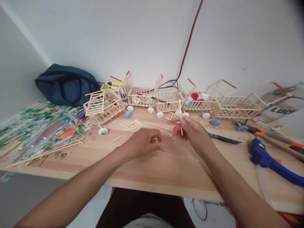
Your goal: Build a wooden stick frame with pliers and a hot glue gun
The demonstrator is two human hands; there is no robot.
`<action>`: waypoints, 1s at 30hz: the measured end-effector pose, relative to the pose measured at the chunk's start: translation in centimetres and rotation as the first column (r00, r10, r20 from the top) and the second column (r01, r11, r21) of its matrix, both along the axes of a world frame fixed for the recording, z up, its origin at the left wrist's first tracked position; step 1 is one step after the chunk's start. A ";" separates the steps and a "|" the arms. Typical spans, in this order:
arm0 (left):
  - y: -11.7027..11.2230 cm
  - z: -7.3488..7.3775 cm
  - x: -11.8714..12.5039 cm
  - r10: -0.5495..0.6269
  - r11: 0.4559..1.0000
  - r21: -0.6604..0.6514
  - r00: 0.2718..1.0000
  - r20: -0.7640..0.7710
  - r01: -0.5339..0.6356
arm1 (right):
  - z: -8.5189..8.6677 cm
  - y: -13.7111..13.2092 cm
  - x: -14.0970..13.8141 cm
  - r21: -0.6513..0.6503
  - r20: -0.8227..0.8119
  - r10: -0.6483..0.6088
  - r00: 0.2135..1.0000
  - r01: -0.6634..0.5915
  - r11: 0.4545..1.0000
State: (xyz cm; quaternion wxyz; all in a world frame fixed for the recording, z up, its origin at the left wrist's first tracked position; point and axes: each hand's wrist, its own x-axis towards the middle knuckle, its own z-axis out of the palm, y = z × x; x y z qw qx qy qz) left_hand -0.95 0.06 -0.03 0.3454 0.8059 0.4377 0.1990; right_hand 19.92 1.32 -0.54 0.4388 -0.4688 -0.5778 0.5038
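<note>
My right hand (188, 128) is closed, pinching a thin wooden stick (180, 106) that stands nearly upright between thumb and fingers. My left hand (144, 141) hovers over the table to its left, its fingers loosely curled with a gap between them and nothing visible inside; it is slightly blurred. Beneath and between the hands lie a loose stick (162, 152) and small wood scraps. Just behind my right hand is a small slatted stick panel (170, 116). A stick-built cart (167, 96) on bottle-cap wheels stands beyond, with a dark pen (159, 99) lying across it.
More stick carts (104, 106) line the wall, some holding bottle caps. Bagged sticks (40, 129) cover the table's left side before a blue pouch (66, 84). At right lie a black-bladed tool (224, 138), orange-and-grey pliers (273, 137) and a blue glue gun (268, 160).
</note>
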 end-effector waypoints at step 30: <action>2.5 -1.0 -1.4 0.394 0.879 -0.477 0.589 0.705 -0.017 | -0.7 -0.9 -1.0 0.127 0.503 0.210 0.839 -0.312 0.941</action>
